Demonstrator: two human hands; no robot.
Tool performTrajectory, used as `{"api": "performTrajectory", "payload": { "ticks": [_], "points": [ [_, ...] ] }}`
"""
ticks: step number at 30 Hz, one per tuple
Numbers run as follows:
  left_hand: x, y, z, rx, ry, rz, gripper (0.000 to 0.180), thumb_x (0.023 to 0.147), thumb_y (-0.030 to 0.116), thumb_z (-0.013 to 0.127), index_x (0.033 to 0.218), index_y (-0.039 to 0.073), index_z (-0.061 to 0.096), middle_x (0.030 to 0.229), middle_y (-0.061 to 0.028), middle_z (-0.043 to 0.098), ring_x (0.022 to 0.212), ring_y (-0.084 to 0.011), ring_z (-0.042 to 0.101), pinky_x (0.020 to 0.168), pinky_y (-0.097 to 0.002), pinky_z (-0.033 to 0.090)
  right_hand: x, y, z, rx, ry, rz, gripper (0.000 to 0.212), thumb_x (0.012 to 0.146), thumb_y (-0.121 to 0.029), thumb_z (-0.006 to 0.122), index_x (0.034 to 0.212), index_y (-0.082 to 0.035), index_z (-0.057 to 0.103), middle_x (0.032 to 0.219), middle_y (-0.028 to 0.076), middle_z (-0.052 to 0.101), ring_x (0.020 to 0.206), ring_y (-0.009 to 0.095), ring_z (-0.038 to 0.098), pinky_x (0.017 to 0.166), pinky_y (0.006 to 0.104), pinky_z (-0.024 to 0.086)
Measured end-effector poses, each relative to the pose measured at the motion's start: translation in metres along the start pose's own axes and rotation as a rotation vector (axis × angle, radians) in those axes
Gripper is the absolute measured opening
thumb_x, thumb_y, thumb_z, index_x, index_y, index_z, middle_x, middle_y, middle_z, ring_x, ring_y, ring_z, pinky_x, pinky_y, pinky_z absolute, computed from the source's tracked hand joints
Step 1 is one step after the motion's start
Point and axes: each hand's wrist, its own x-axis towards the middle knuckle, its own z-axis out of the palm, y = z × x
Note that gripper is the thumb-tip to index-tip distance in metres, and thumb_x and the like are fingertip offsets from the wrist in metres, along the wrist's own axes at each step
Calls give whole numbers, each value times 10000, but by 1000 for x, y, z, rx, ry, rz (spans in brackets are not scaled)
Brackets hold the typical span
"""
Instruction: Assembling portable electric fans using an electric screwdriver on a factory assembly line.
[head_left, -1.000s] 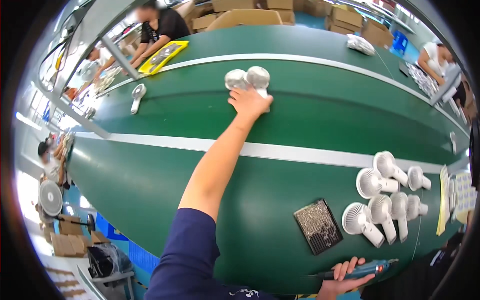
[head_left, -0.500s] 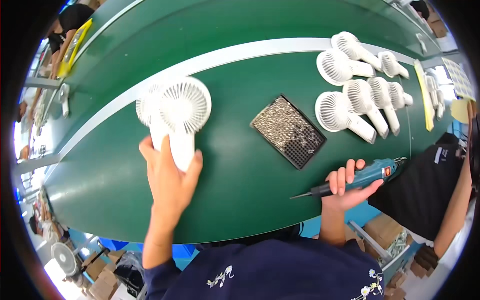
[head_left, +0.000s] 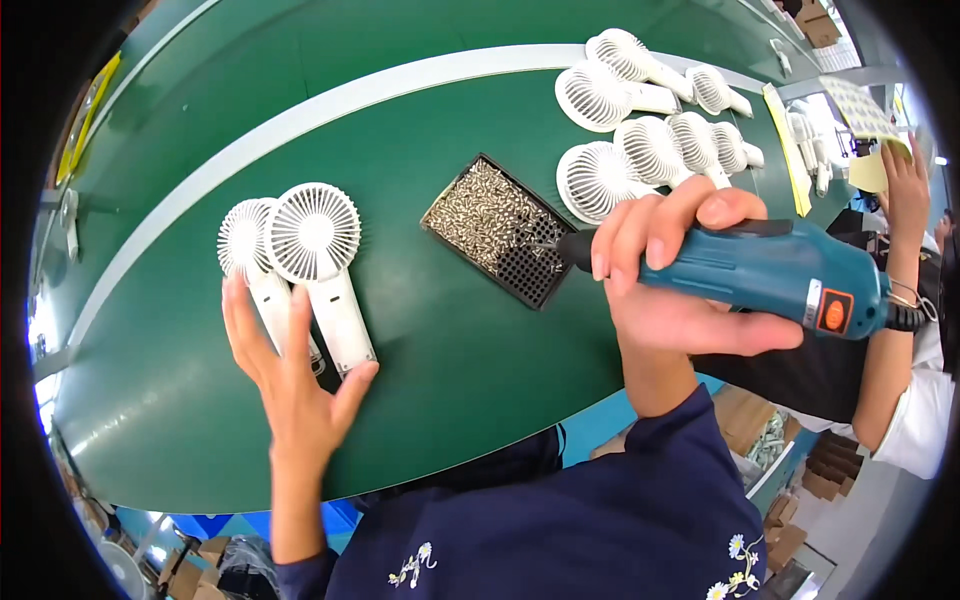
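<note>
My right hand (head_left: pixel 670 325) grips a teal electric screwdriver (head_left: pixel 770 275), its black nose pointing left over a black perforated tray (head_left: pixel 527 277). Small metal screws (head_left: pixel 480 210) fill much of that tray. The driver's tip comes down among the holes at the tray's right part; whether a screw is on it I cannot tell. Two white handheld fans lie side by side on the left, the nearer handheld fan (head_left: pixel 342 325) overlapping the other handheld fan (head_left: pixel 241 238). Around their handles my left hand (head_left: pixel 295 405) rests with fingers spread, fingertips at the left fan's handle.
Several more white handheld fans (head_left: pixel 598 182) lie in a group at the back right of the green table (head_left: pixel 430 390). A white strip (head_left: pixel 400 85) curves across the tabletop. Beyond a yellow bar (head_left: pixel 787 150), a co-worker's arm (head_left: pixel 905 200) reaches up at the right.
The fan my left hand held up now lies on the table, and the fingers have spread. My right hand has raised the screwdriver and brought its tip left to the screw tray.
</note>
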Motion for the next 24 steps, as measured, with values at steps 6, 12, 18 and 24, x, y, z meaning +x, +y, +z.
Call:
{"api": "performTrajectory", "payload": {
  "ticks": [6, 12, 18, 24],
  "points": [
    [32, 18, 14, 188, -225, 168, 660, 879, 497, 631, 1460, 206, 516, 1591, -184, 315, 1496, -411, 209, 1141, -673, -35, -8, 9, -13, 12, 66, -12, 965, 753, -893, 493, 1195, -35, 480, 842, 104, 549, 548, 206, 568, 487, 357, 498],
    [30, 40, 24, 142, -249, 107, 714, 873, 464, 664, 1492, 166, 465, 1606, -208, 266, 1500, -435, 171, 1123, -697, -39, -12, 18, -18, 47, 113, 13, 953, 760, -894, 481, 1180, -38, 490, 837, 99, 549, 539, 201, 564, 482, 357, 496],
    [18, 65, 28, -80, -278, 74, 686, 838, 349, 743, 1441, 122, 508, 1583, -267, 253, 1449, -584, 100, 1099, -725, 37, -12, -1, -2, 186, 138, 63, 910, 789, -855, 512, 1231, -59, 486, 865, 103, 547, 556, 229, 570, 479, 383, 479],
    [39, 72, 25, -367, 24, 276, 407, 643, 196, 872, 1001, 75, 719, 926, -16, 534, 892, -213, 514, 902, -449, 331, 7, -27, 34, 115, 137, 11, 592, 881, -526, 667, 1149, -21, 511, 814, 65, 544, 461, 141, 516, 418, 299, 477]
  ]
}}
